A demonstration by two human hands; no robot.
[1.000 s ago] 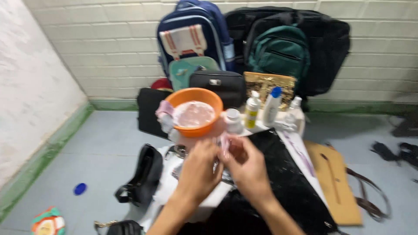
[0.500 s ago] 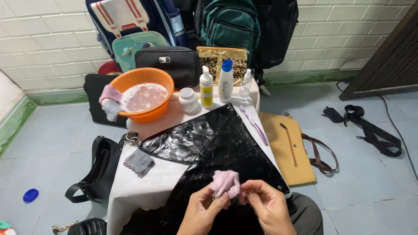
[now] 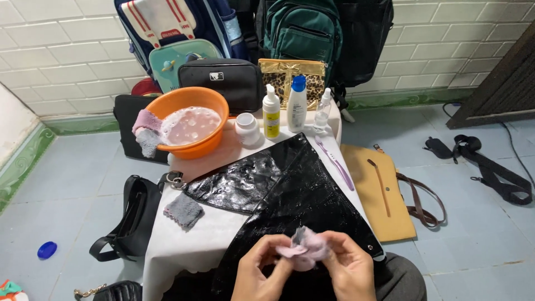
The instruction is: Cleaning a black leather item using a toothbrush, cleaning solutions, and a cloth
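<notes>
Both hands at near centre, closed together on a small pale pink cloth (image 3: 305, 249): left hand (image 3: 262, 273) pinching the left edge, right hand (image 3: 348, 270) gripping the right side, cloth bunched between the fingertips just above a glossy black bag (image 3: 284, 195) spread flat over the white-covered surface (image 3: 189, 245). Grey cloth pad (image 3: 184, 210) lying left of the bag, apart from it. Orange basin (image 3: 192, 128) of soapy water at far left of the surface, with a pink and grey cloth (image 3: 146, 131) draped over its rim. White jar (image 3: 247, 128), yellow-labelled pump bottle (image 3: 271, 116), blue-capped bottle (image 3: 297, 103) and clear spray bottle (image 3: 323, 108) lined up along the far edge. Purple toothbrush (image 3: 336, 163) lying near the right edge. On the floor: tan bag (image 3: 379, 192) at right, black handbag (image 3: 134, 217) at left, blue cap (image 3: 47, 249) farther left. Backpacks (image 3: 301, 33) stacked against the tiled wall. Probable hazards: cloth held by fingertips only, so likely to slip and drop if grip loosens; basin close to the far left edge, so liable to tip or slop water under a careless reach; bottles upright and close together, easily knocked over in a row; toothbrush near the right edge, liable to roll off if the bag is shifted.
</notes>
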